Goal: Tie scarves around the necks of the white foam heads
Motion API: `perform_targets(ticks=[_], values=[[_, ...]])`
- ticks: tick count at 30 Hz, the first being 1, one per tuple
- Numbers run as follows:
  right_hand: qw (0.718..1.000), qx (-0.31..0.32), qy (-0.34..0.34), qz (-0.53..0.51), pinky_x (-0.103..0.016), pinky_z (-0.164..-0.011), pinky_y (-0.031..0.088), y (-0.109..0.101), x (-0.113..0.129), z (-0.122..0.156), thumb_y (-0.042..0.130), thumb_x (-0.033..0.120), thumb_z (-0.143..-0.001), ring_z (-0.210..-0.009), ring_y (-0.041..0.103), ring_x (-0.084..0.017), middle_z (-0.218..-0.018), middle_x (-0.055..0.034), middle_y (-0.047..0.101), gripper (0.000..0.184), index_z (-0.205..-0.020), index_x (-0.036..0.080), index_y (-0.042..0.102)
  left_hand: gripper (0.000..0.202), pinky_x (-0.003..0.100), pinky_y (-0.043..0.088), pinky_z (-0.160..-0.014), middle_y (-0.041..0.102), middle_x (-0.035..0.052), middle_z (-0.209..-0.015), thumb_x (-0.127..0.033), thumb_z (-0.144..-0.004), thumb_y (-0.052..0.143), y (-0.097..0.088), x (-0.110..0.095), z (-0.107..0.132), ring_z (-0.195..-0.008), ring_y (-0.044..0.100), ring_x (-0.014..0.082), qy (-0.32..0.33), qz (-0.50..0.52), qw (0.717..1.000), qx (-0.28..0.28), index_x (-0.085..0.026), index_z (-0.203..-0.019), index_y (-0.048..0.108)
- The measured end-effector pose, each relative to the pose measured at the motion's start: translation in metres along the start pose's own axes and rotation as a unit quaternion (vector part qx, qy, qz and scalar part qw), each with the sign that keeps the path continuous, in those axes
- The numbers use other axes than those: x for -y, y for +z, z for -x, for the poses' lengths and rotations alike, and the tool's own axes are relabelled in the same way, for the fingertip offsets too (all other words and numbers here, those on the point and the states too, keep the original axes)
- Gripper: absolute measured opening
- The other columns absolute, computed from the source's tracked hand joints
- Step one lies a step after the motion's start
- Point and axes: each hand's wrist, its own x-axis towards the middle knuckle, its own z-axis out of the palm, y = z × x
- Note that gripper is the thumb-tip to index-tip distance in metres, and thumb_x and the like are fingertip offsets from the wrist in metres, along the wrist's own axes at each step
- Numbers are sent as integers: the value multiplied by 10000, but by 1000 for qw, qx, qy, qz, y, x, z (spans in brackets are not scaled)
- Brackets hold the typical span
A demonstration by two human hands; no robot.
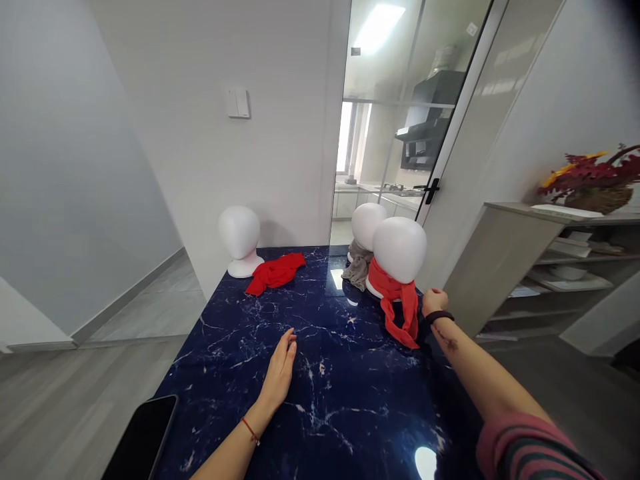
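Observation:
My left hand (279,373) hovers over or rests on the dark blue marbled table (320,407), fingers stretched out and nothing in it. At the table's right edge, my right hand (435,302) has its fingers curled; whatever they hold, if anything, is hidden. Right beside it stands a white mannequin head (400,248) with a red scarf (403,310) tied round its neck, the ends hanging in front. Behind that is another white mannequin head (367,225) wearing a grey scarf (358,267). A bare white mannequin head (240,233) stands at the far left, and a crumpled red scarf (277,272) lies beside it.
A black phone (140,440) lies at the table's near left corner. Behind the table are a white wall with a light switch (239,104) and a glass door (395,87). On the right, a shelf unit (530,253) carries a basket of red and yellow flowers (595,183).

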Motion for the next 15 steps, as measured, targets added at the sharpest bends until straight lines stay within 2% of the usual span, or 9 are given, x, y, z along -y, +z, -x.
perform_targets(ticks=[2,4,5,7,9,10,13,15], values=[[998,-57,-11,-17,-331,-815,417,-8,6,27,355,188,-818,-948,555,-209,-1088,-189,558,369,-1150,59,449,471,409,309,-1062,512,84,-1289,-457,-904,336,1,1,0,-1211,461,187,6,-1,1000,-2,-229,-1312,399],[994,-49,-71,-67,-301,-839,416,-12,12,68,410,263,-827,-940,550,-177,-1089,-129,557,325,-1124,134,442,447,401,347,-1035,530,87,-1257,-432,-899,362,2,2,-1,-1177,487,183,18,-3,1000,-3,-219,-1288,419],[985,-13,-128,-116,-299,-830,424,-12,16,94,449,308,-822,-916,554,-173,-1045,-104,568,294,-1076,159,459,431,395,370,-1015,542,89,-1234,-414,-895,380,3,2,-1,-1153,503,182,28,-4,1000,-2,-212,-1272,431],[949,143,-216,-179,-307,-792,444,-9,26,148,491,362,-806,-857,561,-169,-957,-72,575,251,-980,180,481,382,379,413,-970,564,88,-1182,-358,-881,417,4,3,-1,-1101,533,177,56,-8,998,1,-199,-1226,463],[897,321,-242,-185,-302,-748,461,0,36,200,517,348,-794,-814,569,-155,-958,-59,578,252,-988,190,485,318,365,443,-922,584,80,-1122,-290,-859,447,3,2,-2,-1041,558,174,88,-22,996,0,-191,-1156,505],[875,379,-238,-183,-300,-735,467,6,41,222,532,329,-783,-799,575,-148,-970,-55,578,269,-1009,194,479,291,358,454,-897,591,75,-1089,-259,-845,458,2,2,-1,-1008,567,171,102,-33,994,-3,-189,-1120,522],[830,492,-217,-146,-296,-705,478,26,50,270,569,263,-754,-741,584,-128,-985,-49,580,326,-1056,196,466,243,331,471,-801,606,48,-953,-197,-813,466,-3,-1,-1,-875,581,160,129,-68,989,-18,-186,-1039,557],[820,511,-235,-109,-296,-694,478,37,50,288,575,222,-751,-687,574,-114,-987,-44,586,332,-1066,197,474,230,312,466,-747,604,27,-869,-182,-802,462,-7,-3,0,-790,574,149,132,-82,988,-19,-187,-1006,567]])
